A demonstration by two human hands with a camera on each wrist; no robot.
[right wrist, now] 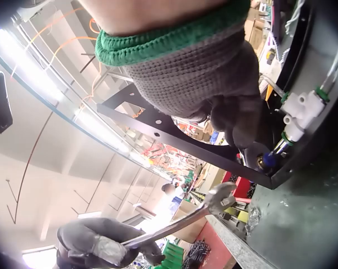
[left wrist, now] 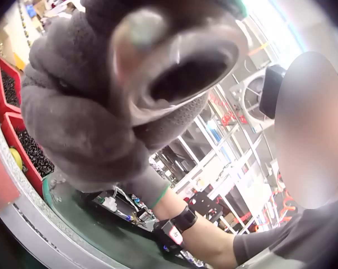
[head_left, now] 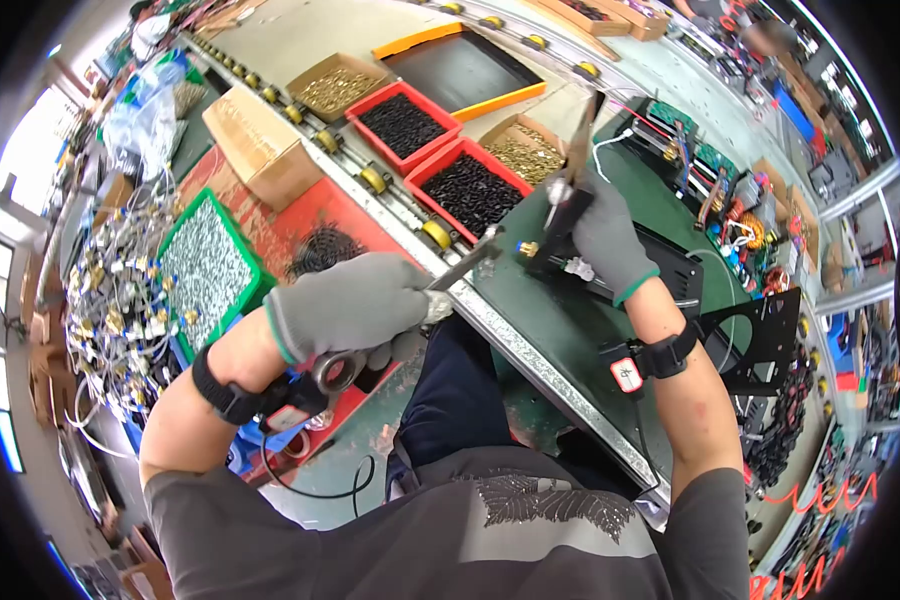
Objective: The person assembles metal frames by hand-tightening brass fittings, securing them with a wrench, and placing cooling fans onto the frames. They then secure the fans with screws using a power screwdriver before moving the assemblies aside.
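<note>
My gloved left hand grips an open-ended wrench, whose jaw points toward the right hand. In the left wrist view a large metal ring shows blurred under the gloved left fingers. My gloved right hand holds a black metal bracket upright over the green bench top. Close to the right fingertips is a push-in fitting with a blue collar, and beside it are white plastic tube connectors. The wrench jaw stands apart from the fitting.
Red trays of black screws and cartons of brass parts stand beyond the roller rail. At left are a green tray of silver parts and a heap of tubed fittings. Wired circuit assemblies lie at right.
</note>
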